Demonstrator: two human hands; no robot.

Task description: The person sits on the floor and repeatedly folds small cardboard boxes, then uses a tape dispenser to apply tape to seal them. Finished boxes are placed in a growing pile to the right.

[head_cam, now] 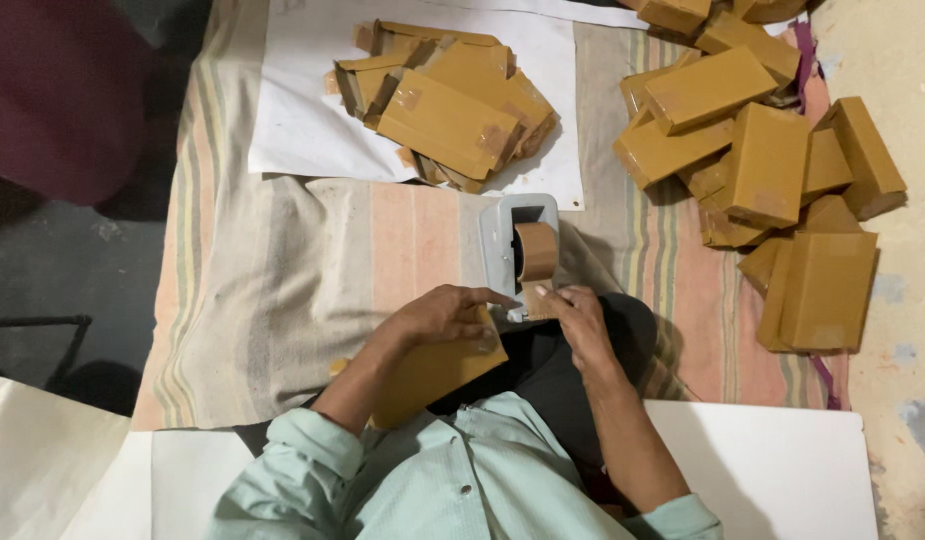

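Striped, faded cloth in peach, grey and green (313,260) covers the floor, carrying a white paper sheet (303,120) topped by a heap of flattened brown cardboard cartons (445,105), a grey tape dispenser with a brown roll (521,245), and a pile of sealed brown cardboard boxes (768,165) at right.

Dim, warm light falls from above, brightest on the white sheet (303,110) and the boxes (773,150) at right. The left side sinks into dark. Boxes throw soft shadows down and left. Focus is mild throughout, grain in the shadows, no glare.
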